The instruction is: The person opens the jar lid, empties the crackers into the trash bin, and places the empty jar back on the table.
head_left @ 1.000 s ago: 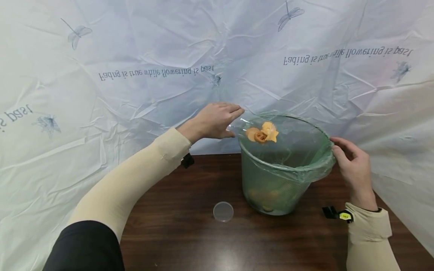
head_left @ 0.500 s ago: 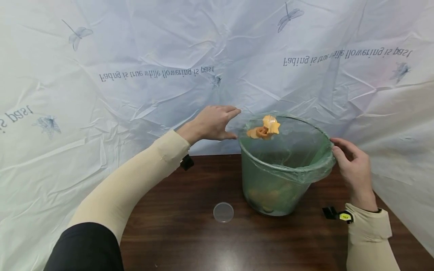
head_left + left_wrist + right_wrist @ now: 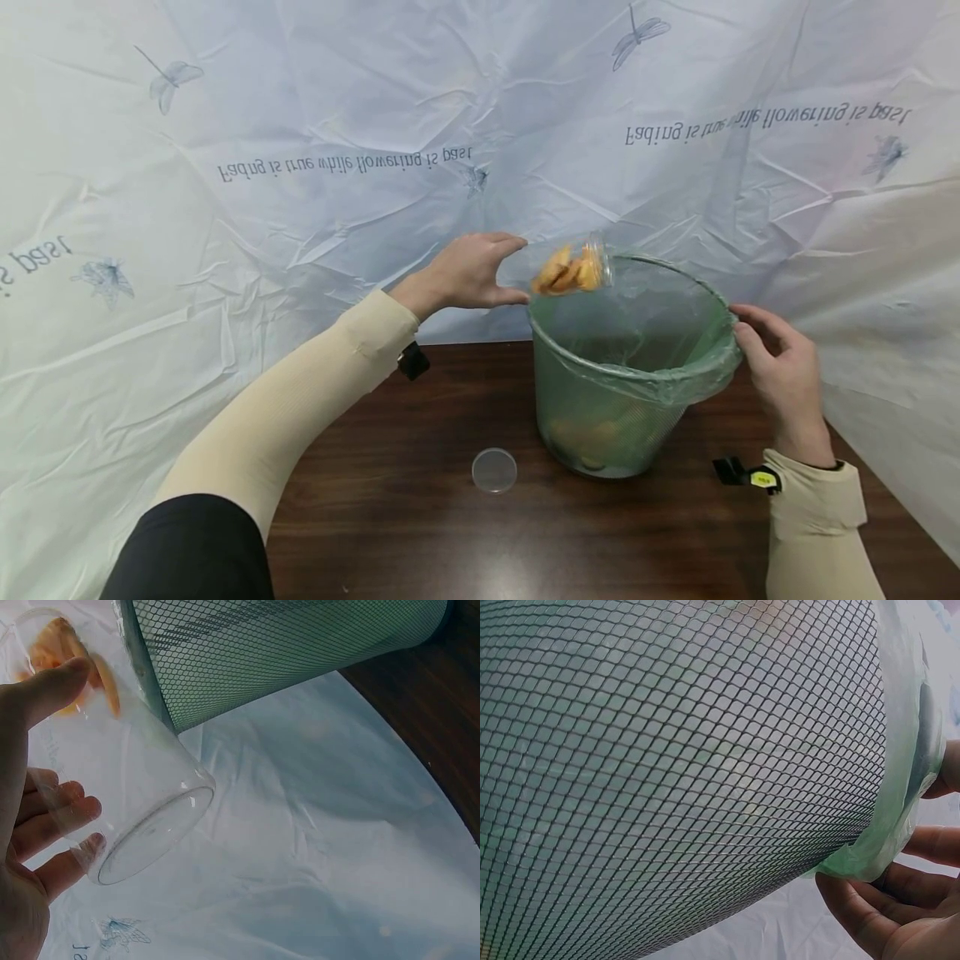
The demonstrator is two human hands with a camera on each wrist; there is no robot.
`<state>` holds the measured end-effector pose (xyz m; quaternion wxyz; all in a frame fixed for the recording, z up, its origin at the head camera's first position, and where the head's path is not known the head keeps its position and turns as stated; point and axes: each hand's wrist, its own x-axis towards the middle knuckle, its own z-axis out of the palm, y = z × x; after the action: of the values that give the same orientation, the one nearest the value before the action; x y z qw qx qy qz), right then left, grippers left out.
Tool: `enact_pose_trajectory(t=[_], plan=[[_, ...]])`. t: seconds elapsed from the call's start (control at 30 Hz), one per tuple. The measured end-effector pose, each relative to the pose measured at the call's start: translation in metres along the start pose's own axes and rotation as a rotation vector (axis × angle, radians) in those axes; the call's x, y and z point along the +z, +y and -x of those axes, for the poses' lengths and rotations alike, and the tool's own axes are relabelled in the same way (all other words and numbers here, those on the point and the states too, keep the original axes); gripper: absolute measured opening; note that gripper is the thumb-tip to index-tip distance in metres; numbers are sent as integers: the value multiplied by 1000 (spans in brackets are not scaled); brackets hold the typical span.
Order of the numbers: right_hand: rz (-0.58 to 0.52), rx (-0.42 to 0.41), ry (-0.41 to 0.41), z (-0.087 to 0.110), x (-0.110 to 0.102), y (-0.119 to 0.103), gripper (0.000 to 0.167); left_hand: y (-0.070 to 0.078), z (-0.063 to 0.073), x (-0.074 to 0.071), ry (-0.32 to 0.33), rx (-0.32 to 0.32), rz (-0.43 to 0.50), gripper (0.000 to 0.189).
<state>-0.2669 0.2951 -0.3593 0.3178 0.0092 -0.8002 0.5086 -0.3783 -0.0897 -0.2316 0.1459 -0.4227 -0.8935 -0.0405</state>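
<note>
My left hand (image 3: 468, 271) holds a clear plastic jar (image 3: 142, 787), thumb on one side and fingers on the other. The jar lies tipped on its side over the left rim of a green mesh waste bin (image 3: 607, 417). Orange-yellow pieces (image 3: 568, 271), some star-shaped earlier, are gathered near the jar's right end, away from its flat base. At the bin's right rim, my right hand (image 3: 787, 367) pinches the edge with the thin translucent bin bag (image 3: 697, 382) folded over it. In the right wrist view the mesh wall hides part of those fingers.
A clear round lid (image 3: 494, 471) lies on the dark wooden table (image 3: 390, 500), left of the bin. Blurred orange shapes (image 3: 585, 437) show through the bin's lower wall. A white printed sheet (image 3: 337, 208) hangs behind and at both sides.
The jar has turned from mouth-down to nearly level, and its open end has risen. The orange pieces shifted slightly left and up within it. My right hand and the bin stayed put.
</note>
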Motion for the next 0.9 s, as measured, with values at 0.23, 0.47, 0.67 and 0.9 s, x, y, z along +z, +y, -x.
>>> enact_pose_trajectory(t=[0.23, 0.47, 0.67, 0.9], plan=[[-9, -2, 8, -1, 0, 1, 32, -1, 0, 1, -7, -11, -17, 83], [-16, -11, 12, -1, 1, 1, 32, -2, 1, 0, -15, -32, -39, 83], [-8, -24, 11, -1, 0, 1, 32, -2, 1, 0, -6, -25, -51, 82], [-6, -19, 20, -1, 1, 1, 32, -2, 0, -1, -31, -28, -74, 82]])
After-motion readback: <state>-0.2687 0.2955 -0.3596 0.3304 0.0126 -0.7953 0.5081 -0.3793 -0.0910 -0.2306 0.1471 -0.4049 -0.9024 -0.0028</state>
